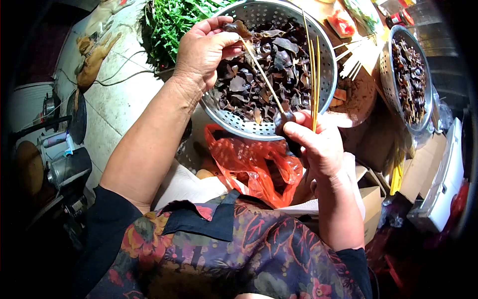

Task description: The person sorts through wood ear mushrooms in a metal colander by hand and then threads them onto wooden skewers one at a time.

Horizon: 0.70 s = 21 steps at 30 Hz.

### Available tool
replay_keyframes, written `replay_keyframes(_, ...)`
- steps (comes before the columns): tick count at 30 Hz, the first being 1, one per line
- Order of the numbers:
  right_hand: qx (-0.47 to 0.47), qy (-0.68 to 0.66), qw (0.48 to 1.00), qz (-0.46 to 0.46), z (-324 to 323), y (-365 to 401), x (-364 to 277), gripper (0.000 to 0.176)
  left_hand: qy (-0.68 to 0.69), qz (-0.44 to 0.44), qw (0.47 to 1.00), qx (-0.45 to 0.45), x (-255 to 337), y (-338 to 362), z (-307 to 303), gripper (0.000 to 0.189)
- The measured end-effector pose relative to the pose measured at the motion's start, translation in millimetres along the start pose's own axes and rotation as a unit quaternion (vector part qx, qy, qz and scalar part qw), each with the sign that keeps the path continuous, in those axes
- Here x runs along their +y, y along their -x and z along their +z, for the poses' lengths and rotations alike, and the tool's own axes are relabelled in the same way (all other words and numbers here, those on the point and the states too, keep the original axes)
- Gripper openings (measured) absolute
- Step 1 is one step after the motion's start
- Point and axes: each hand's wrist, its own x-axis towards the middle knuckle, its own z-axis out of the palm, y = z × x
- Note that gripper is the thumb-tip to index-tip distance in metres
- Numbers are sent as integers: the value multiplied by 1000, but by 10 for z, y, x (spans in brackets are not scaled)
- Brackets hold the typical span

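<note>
Dark, curled wood ear fungus pieces (pixel 259 79) fill a perforated metal colander (pixel 234 122). Above its left side, my left hand (pixel 204 52) pinches a brown piece of fungus (pixel 239 30) at the far end of a thin wooden skewer (pixel 261 72). My right hand (pixel 318 142) is closed at the colander's near rim, around the skewer's near end, where another dark piece (pixel 284 121) sits. Several bare skewers (pixel 314 79) stand up from between the fingers of my right hand.
A second colander (pixel 386 70) on the right holds loaded skewers (pixel 409 82). Green leaves (pixel 172 30) lie behind left. A red plastic bag (pixel 254 164) is near my lap. Loose white sticks (pixel 356 55) lie back right. Two dogs (pixel 94 57) lie on the left floor.
</note>
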Motion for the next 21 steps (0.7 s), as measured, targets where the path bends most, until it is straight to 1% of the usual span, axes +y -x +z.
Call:
replay_keyframes(3,0,-35,999,-10,24,4,25,11,-4,5,1000,-1,13,5,7,29)
replay_keyframes(7,7,-26,1000,-15,-20,-21,57,9,-6,22,1000,-12,27,37,60,29)
replay_keyframes(9,-3,-7,1000,-1,-38,-22,38,9,-26,53,998,-1,24,52,77,29)
replay_keyframes(10,-3,-7,1000,0,-41,-25,31,9,-27,52,998,-1,23,62,84,29)
replay_keyframes(12,-6,-27,999,16,-49,-29,20,9,-66,104,992,-7,16,79,98,28)
replay_keyframes(13,-6,-27,999,16,-59,-32,28,9,-66,103,992,-7,9,80,102,28)
replay_keyframes(15,-18,-40,999,1,-82,-42,47,9,-112,145,983,-12,-8,80,111,28)
replay_keyframes(16,-18,-40,999,1,-88,-44,41,9,-112,145,983,-12,-18,87,115,28)
replay_keyframes(18,-24,-24,999,7,-95,-44,18,9,-116,134,983,-45,-38,115,133,33)
replay_keyframes(19,-23,-25,999,7,-90,-42,5,9,-116,133,983,-46,-43,128,150,33)
replay_keyframes(21,-9,-26,1000,1,-72,-45,-17,10,-75,98,992,-26,-37,144,179,38)
